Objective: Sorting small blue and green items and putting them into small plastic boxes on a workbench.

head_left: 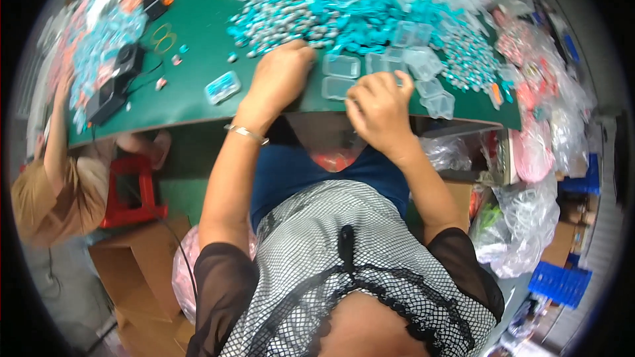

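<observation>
Plain clear boxes (336,87) lie beside the right hand (382,107).

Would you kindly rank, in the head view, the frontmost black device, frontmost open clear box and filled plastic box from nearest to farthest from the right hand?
1. Frontmost open clear box: immediately right.
2. Filled plastic box: left, beyond the left hand.
3. Frontmost black device: far left.

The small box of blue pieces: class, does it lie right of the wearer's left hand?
No, the small box lies on the green table, left of the left hand.
</observation>
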The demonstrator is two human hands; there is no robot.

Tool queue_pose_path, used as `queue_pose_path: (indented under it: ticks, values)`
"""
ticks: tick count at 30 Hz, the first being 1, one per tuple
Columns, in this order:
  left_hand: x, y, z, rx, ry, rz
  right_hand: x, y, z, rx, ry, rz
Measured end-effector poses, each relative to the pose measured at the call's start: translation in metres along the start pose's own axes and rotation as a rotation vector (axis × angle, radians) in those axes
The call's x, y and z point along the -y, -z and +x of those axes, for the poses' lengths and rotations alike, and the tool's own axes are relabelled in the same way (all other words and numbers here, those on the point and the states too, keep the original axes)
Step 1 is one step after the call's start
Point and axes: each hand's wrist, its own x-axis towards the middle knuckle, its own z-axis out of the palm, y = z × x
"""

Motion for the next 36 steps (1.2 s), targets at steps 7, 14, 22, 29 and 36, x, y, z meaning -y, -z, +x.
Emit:
queue_pose_path:
  ticks: [7, 14, 22, 29, 36]
  values:
    - [-0.001, 0.007, -0.019, -0.069, 0.128, -0.035, -0.035, 0.035, 0.005, -0.132, -0.128, 0.063]
    - [-0.009, 0.002, -0.015, -0.055, 0.145, 0.012, -0.182, 0.054, -0.032, -0.008, -0.441, -0.345]
    - [-0.008, 0.005, -0.026, -0.064, 0.197, -0.156, -0.191, 0.039, 0.003, 0.31, -0.582, -0.404]
    - [-0.02, 0.0, -0.033, -0.159, 0.299, -0.527, -0.181, 0.056, -0.008, -0.157, -0.6, 0.119]
    - [-0.036, -0.001, -0.035, -0.095, 0.235, -0.551, -0.045, 0.04, 0.016, 0.109, -0.235, 0.608]
